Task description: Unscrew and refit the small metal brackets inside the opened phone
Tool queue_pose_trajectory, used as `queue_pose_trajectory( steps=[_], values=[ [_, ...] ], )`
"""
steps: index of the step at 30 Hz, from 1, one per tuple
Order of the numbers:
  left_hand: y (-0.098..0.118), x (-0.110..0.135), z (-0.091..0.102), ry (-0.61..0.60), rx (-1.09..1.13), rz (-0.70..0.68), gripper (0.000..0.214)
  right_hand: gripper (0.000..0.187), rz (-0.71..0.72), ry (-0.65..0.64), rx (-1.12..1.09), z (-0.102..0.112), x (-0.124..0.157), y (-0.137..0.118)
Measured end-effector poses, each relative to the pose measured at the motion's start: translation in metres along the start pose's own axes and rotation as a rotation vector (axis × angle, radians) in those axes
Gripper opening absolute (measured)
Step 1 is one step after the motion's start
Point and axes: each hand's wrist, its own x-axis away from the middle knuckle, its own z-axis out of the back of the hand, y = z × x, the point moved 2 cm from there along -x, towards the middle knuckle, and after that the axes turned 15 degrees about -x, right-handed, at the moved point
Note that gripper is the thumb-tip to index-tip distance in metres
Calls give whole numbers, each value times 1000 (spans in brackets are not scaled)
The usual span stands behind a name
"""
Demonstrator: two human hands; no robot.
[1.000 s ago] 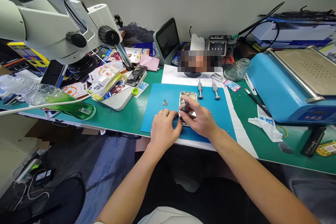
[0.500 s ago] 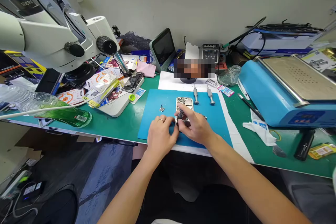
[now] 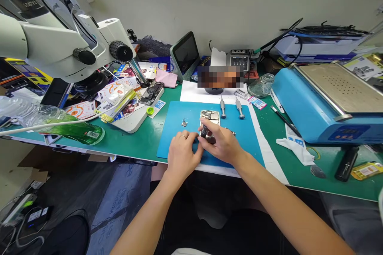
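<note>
An opened phone (image 3: 213, 115) with bare inner parts lies on the blue mat (image 3: 173, 143). My right hand (image 3: 223, 141) is closed around a small dark-handled screwdriver (image 3: 204, 130), held nearly upright over the phone's left side; its tip is hidden. At the phone's lower left edge, my left hand (image 3: 184, 151) is closed, its curled fingers and thumb gripping that corner. A small metal part (image 3: 184, 122) sits on the mat to the left. Beyond the phone lie two grey screwdrivers (image 3: 223, 108). Past my right hand, another small part (image 3: 231, 132) is partly covered.
A white microscope (image 3: 60, 48) overhangs the left side, near a green bottle (image 3: 74, 129) and another opened phone (image 3: 151, 93). To the right stand a blue heating machine (image 3: 323, 111) and a glass jar (image 3: 263, 86). A small monitor (image 3: 186, 53) stands behind.
My right fingers and the screwdriver have shifted very slightly left and down over the phone. My left hand stays at the phone's edge.
</note>
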Motion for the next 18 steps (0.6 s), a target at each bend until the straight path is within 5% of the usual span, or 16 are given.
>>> queue_pose_trajectory(
  steps=[18],
  values=[
    [1, -1, 2, -3, -7, 0, 10, 60, -171, 34, -132, -1, 5, 4]
  ],
)
